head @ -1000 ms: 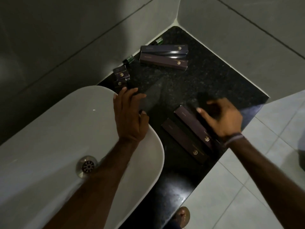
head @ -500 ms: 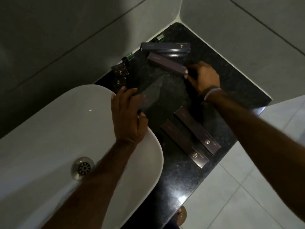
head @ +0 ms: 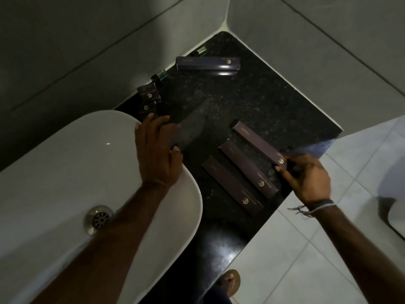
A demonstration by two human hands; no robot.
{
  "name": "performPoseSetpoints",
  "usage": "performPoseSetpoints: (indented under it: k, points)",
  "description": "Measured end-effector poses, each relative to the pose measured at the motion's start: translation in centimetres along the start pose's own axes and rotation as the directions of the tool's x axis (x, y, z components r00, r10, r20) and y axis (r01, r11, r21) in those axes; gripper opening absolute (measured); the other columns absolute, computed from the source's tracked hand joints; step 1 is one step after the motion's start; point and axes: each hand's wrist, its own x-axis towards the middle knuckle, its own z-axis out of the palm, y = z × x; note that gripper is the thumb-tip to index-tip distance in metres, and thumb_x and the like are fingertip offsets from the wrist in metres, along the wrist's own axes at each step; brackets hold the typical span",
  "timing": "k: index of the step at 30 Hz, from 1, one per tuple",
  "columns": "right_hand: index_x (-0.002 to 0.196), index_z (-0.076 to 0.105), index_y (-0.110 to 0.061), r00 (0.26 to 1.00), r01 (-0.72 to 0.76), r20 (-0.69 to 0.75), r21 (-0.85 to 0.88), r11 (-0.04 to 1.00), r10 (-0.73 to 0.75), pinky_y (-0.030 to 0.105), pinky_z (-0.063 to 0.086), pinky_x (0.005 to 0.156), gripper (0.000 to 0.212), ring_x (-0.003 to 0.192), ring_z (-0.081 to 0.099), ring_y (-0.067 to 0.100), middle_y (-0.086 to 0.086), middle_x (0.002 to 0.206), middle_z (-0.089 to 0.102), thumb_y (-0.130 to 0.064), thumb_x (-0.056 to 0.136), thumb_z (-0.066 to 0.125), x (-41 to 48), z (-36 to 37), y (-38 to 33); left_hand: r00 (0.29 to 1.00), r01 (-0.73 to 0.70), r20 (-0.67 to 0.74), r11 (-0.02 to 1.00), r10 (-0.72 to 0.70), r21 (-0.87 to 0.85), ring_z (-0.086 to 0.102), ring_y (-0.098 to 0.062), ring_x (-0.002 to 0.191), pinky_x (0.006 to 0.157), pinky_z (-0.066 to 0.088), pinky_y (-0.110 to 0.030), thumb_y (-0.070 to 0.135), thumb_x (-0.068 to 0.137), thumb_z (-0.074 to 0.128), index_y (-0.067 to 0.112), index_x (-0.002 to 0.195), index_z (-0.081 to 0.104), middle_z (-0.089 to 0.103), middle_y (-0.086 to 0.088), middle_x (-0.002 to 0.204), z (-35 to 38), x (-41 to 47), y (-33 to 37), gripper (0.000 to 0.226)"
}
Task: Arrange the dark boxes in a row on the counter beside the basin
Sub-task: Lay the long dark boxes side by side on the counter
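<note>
Two long dark boxes [head: 232,185] [head: 247,170] lie side by side on the black counter [head: 252,102] near its front edge. My right hand [head: 306,178] grips the near end of a third long dark box [head: 258,143], held alongside them on their far side. A fourth long box [head: 208,63] lies near the back corner. Two small dark boxes [head: 149,95] [head: 148,108] sit by the wall. My left hand [head: 156,150] rests on the basin [head: 65,161] rim with its fingers spread, holding nothing.
Two small green-capped bottles [head: 161,75] [head: 200,51] stand against the wall behind the boxes. Tiled walls close the counter at the back. The counter's front edge drops to a tiled floor, where a sandalled foot [head: 230,281] shows.
My right hand took a long box from the back pair and carried it forward to the two boxes near the front edge. The left hand stayed on the basin rim.
</note>
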Motion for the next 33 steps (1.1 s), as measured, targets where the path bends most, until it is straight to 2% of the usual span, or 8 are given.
performPoseSetpoints:
  k: [4,11,14,21,25,28,31,33]
  points:
    - [0.119,0.065,-0.026,1.000,0.006,-0.007,0.006,1.000,-0.005,0.035,0.054,0.070,0.044,0.095,0.060,0.019,0.001,0.108,0.064,-0.057,0.089,0.058,0.4,0.1,-0.2,1.000,-0.026,-0.009,1.000,0.026,0.007,0.035,-0.032,0.145,0.125,0.018,-0.048,0.030,0.079,0.044,0.016,0.122,0.059,0.055,-0.009,0.138,-0.1,-0.1,-0.1,0.047]
    - [0.118,0.066,-0.025,0.999,0.024,-0.034,-0.007,1.000,-0.024,0.031,0.051,0.065,0.045,0.090,0.060,0.019,0.000,0.104,0.065,-0.057,0.089,0.057,0.0,0.4,0.0,0.999,-0.037,-0.029,0.999,0.037,0.007,0.037,-0.034,0.143,0.117,0.026,-0.060,0.032,0.081,0.042,0.014,0.120,0.060,0.057,-0.011,0.136,0.1,0.0,-0.1,0.047]
    - [0.118,0.064,-0.027,0.999,0.020,-0.025,-0.002,1.000,-0.020,0.031,0.051,0.064,0.047,0.089,0.059,0.017,-0.001,0.103,0.064,-0.061,0.088,0.053,-0.2,0.4,-0.1,0.999,-0.040,-0.034,0.999,0.040,0.007,0.037,-0.034,0.144,0.119,0.024,-0.059,0.031,0.080,0.043,0.015,0.121,0.060,0.057,-0.011,0.137,0.2,-0.1,-0.3,0.047]
    - [0.119,0.063,-0.027,1.000,-0.003,-0.002,0.027,1.000,0.003,0.032,0.053,0.066,0.051,0.089,0.059,0.016,0.000,0.104,0.065,-0.064,0.086,0.051,-1.0,0.4,0.3,0.999,-0.023,-0.026,0.999,0.023,-0.024,0.034,-0.033,0.145,0.128,0.006,-0.036,0.031,0.079,0.044,0.018,0.119,0.057,0.055,-0.011,0.137,0.2,0.0,-0.2,0.044]
    - [0.124,0.063,-0.023,0.999,0.017,0.028,0.017,1.000,-0.017,0.038,0.056,0.068,0.060,0.091,0.062,0.020,0.004,0.109,0.066,-0.067,0.084,0.054,-1.0,-0.4,-0.3,1.000,-0.019,-0.004,0.999,0.019,-0.026,0.036,-0.034,0.144,0.124,0.019,-0.055,0.031,0.079,0.043,0.022,0.117,0.055,0.055,-0.010,0.137,0.1,0.1,-0.2,0.041]
    - [0.134,0.056,-0.027,0.994,-0.072,-0.077,0.077,0.994,0.078,0.039,0.058,0.071,0.070,0.096,0.063,0.021,0.005,0.119,0.064,-0.072,0.080,0.063,-0.5,-2.0,-0.4,1.000,-0.010,0.002,0.999,0.010,-0.031,0.036,-0.035,0.144,0.115,0.027,-0.064,0.031,0.080,0.043,0.019,0.115,0.058,0.056,-0.010,0.138,0.2,-0.1,-0.2,0.040]
    - [0.134,0.054,-0.031,0.970,-0.063,-0.215,0.225,0.972,0.113,0.039,0.055,0.078,0.066,0.102,0.061,0.019,0.002,0.120,0.061,-0.073,0.084,0.057,3.1,-3.0,-2.9,1.000,0.001,0.001,0.999,-0.001,-0.054,0.036,-0.035,0.145,0.123,0.020,-0.053,0.031,0.080,0.043,0.017,0.114,0.059,0.056,-0.011,0.138,0.2,-0.1,-0.2,0.040]
    - [0.135,0.053,-0.032,0.974,0.039,-0.227,0.207,0.977,0.009,0.036,0.049,0.087,0.058,0.109,0.057,0.017,-0.001,0.123,0.058,-0.069,0.090,0.052,7.3,-2.7,-6.3,1.000,0.012,0.010,0.999,-0.012,-0.048,0.036,-0.035,0.144,0.127,0.011,-0.038,0.031,0.079,0.043,0.016,0.114,0.060,0.056,-0.012,0.139,0.0,0.0,0.0,0.042]
